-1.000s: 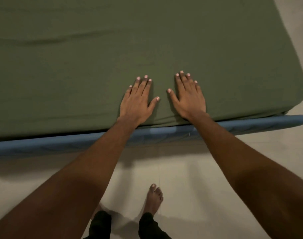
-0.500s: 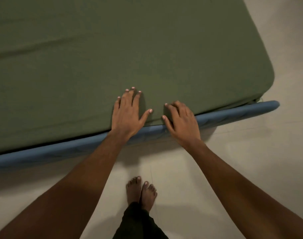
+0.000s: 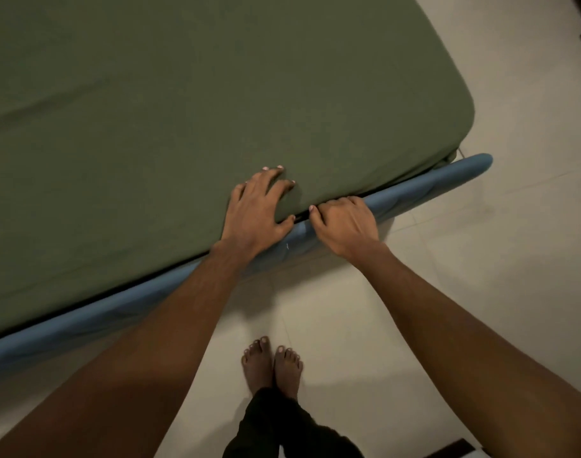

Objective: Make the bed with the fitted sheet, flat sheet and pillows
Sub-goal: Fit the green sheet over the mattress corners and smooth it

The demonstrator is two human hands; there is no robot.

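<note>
From the head view, the green fitted sheet [image 3: 183, 110] lies stretched over the mattress and covers the whole top, wrapped down round the near right corner [image 3: 461, 127]. The left hand [image 3: 256, 209] rests on it close to the near edge, fingers spread and slightly bent, holding nothing. The right hand [image 3: 343, 226] sits just beside it with fingers curled down into the gap between the sheet's edge and the padded blue bed rail [image 3: 431, 183]; whether they pinch cloth is hidden. The sheet looks light, soft and stretchy, likely to creep back when released, so the hem under the mattress side is the place to take hold. A long shallow crease [image 3: 34, 107] crosses the far left. The rail hugs the mattress and narrows the room for tucking; bare feet [image 3: 272, 365] stand on the pale tiled floor [image 3: 481, 292].
</note>
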